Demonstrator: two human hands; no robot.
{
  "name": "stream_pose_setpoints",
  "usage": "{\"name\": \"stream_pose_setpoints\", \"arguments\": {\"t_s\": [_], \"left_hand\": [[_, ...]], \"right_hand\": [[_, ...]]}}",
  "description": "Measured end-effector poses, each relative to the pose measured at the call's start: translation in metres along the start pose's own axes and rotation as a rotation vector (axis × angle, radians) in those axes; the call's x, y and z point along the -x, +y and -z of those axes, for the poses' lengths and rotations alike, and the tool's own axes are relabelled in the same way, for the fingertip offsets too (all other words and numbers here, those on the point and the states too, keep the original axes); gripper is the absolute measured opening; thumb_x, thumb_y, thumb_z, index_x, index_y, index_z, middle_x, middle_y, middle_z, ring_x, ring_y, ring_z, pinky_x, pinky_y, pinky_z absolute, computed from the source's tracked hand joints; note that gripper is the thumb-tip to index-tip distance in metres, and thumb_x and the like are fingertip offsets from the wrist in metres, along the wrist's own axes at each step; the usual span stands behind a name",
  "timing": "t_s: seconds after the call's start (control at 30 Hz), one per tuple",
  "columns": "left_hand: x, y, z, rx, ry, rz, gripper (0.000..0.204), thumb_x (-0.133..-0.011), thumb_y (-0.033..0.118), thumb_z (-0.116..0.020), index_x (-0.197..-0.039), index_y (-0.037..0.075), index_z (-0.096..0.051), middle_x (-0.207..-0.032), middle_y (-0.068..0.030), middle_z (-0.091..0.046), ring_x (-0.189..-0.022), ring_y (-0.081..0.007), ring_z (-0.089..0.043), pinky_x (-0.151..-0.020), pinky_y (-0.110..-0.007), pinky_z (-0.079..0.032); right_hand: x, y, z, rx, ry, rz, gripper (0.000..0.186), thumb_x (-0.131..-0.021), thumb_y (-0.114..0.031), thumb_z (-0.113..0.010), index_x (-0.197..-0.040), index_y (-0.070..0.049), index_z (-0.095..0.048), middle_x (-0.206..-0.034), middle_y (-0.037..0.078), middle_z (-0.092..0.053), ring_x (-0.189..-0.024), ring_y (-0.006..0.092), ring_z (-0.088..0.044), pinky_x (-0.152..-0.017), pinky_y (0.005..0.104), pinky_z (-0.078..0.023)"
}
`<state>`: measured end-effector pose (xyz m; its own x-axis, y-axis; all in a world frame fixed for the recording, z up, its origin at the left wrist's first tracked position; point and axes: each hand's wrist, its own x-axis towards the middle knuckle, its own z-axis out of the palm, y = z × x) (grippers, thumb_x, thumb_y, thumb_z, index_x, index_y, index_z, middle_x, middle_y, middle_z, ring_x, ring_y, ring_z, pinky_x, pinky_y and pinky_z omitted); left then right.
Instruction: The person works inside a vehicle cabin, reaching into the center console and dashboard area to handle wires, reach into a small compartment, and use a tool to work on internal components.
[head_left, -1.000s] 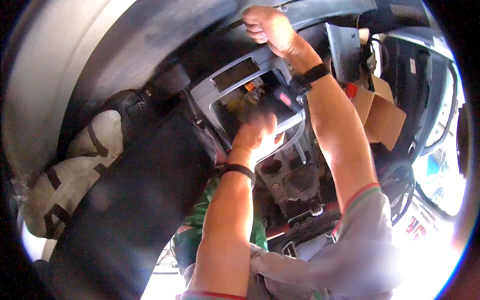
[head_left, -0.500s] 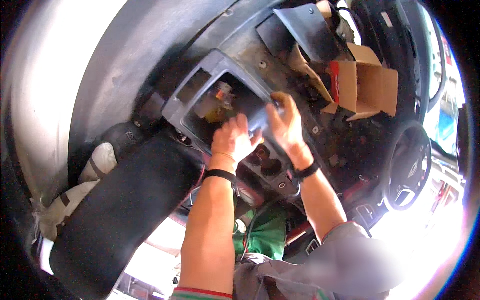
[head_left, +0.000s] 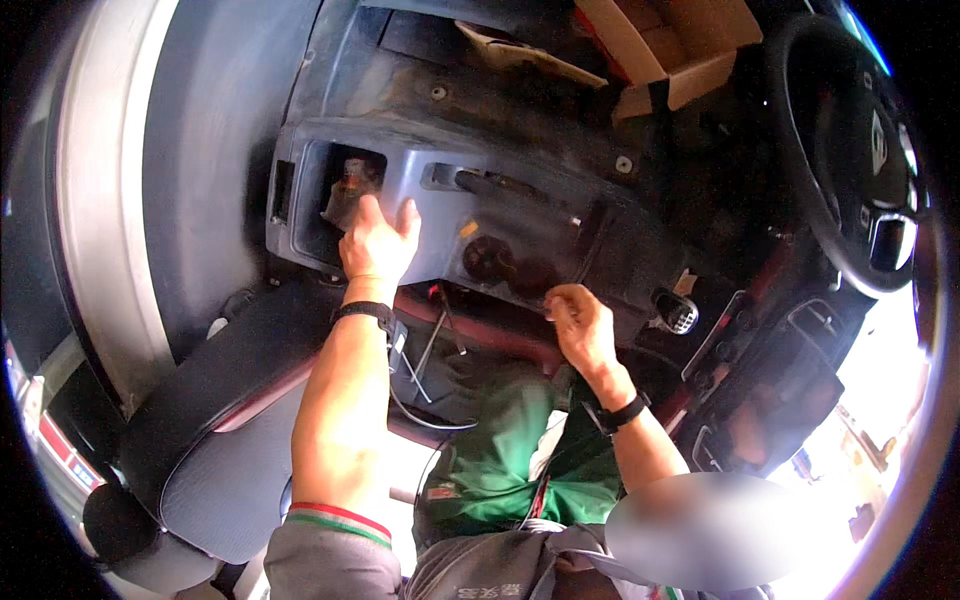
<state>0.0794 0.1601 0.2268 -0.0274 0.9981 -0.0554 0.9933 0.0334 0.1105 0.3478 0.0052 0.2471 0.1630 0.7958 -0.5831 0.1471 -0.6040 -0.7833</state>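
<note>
Grip of the left hand [head_left: 378, 240] is spread, thumb away from the fingers, over the bin [head_left: 312, 205] at the left end of the grey console [head_left: 432, 235]; I cannot tell whether it holds anything. Right hand [head_left: 585, 325] has half-curled fingers near the console's close edge, its hold unclear. 1 cardboard box [head_left: 715, 78] lies beyond, left of the steering wheel [head_left: 793, 120].

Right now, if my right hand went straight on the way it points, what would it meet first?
Likely the near side of the console, ahead of your right hand, though the depth is unclear.
</note>
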Motion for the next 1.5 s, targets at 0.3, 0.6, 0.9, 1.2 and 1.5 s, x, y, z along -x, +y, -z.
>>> {"name": "stream_pose_setpoints", "arguments": {"t_s": [0.3,0.6,0.9,1.2,1.5], "left_hand": [[0.007,0.010,0.002,-0.055,-0.085,0.087,0.053,-0.089,0.052,-0.056,-0.104,0.001,-0.052,-0.083,-0.0303,-0.067,-0.079,-0.0497,-0.066,-0.074,-0.057,-0.053],[0.002,-0.001,0.002,-0.102,0.092,-0.060,0.057,-0.094,0.051,-0.050,-0.106,-0.004,-0.057,-0.091,-0.0316,-0.067,-0.087,-0.0483,-0.066,-0.081,-0.055,-0.053],[0.009,-0.008,0.006,0.055,0.073,-0.104,0.060,-0.095,0.051,-0.049,-0.106,-0.007,-0.055,-0.099,-0.0336,-0.066,-0.097,-0.0488,-0.064,-0.086,-0.055,-0.051],[0.013,-0.030,-0.027,0.059,0.101,-0.133,0.047,-0.100,0.045,-0.044,-0.105,-0.001,-0.048,-0.093,-0.0283,-0.068,-0.090,-0.0474,-0.067,-0.077,-0.056,-0.054],[0.024,-0.025,-0.018,-0.024,0.190,-0.204,0.048,-0.104,0.042,-0.034,-0.104,-0.004,-0.045,-0.089,-0.0320,-0.067,-0.086,-0.0499,-0.065,-0.072,-0.057,-0.054]], "right_hand": [[0.038,-0.006,0.056,-0.157,0.206,0.042,0.013,-0.096,-0.007,-0.058,-0.101,0.002,-0.065,-0.086,0.008,-0.070,-0.077,0.0109,-0.066,-0.070,0.0245,-0.053],[0.111,-0.007,0.089,-0.323,0.574,0.371,0.011,-0.097,-0.004,-0.058,-0.102,0.001,-0.065,-0.089,0.005,-0.069,-0.079,0.0085,-0.064,-0.072,0.0233,-0.053],[0.224,0.074,0.040,-0.515,0.738,0.319,0.016,-0.098,-0.012,-0.059,-0.105,0.001,-0.066,-0.089,0.006,-0.069,-0.079,0.0108,-0.065,-0.072,0.0245,-0.054],[0.334,0.136,0.049,-0.566,1.101,0.294,0.018,-0.096,-0.012,-0.060,-0.107,0.000,-0.066,-0.086,0.006,-0.070,-0.073,0.0100,-0.064,-0.068,0.0245,-0.052],[0.431,0.222,0.021,-0.581,1.341,-0.016,0.019,-0.095,-0.011,-0.058,-0.106,0.003,-0.066,-0.084,0.008,-0.069,-0.076,0.0126,-0.066,-0.069,0.0266,-0.055]]}}
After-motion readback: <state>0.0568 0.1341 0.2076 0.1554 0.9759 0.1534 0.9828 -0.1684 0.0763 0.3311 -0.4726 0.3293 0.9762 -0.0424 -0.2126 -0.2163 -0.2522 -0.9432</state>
